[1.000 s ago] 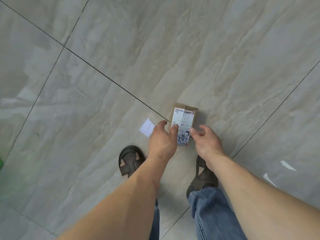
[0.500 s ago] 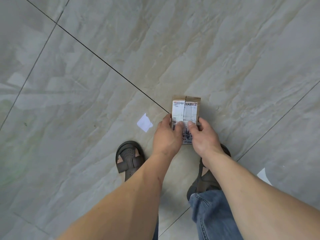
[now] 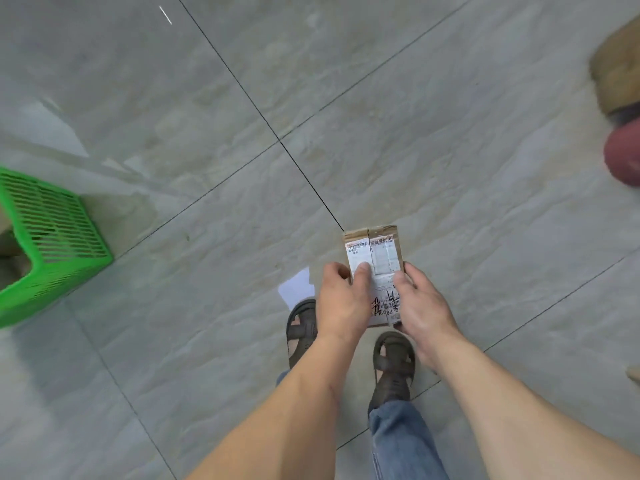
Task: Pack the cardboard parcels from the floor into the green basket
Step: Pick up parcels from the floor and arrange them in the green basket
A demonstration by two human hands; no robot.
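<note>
Item: parcel (image 3: 375,268), cardboard w/ white label. Held off the floor btwn both hands, above the sandals (image 3: 393,367).
L hand (image 3: 341,301): clasping parcel's left edge, thumb on label.
R hand (image 3: 424,306): clasping right edge, fingers curled round the near corner.
Long axis: runs straight away from the wrists, far end sticking out past the fingertips.
Basket (image 3: 52,237): green, on floor, well off to the left of L hand and further out; L hand nearer. Carry likely goes left.
Misc: paper scrap (image 3: 294,289) on floor just left of L hand.
</note>
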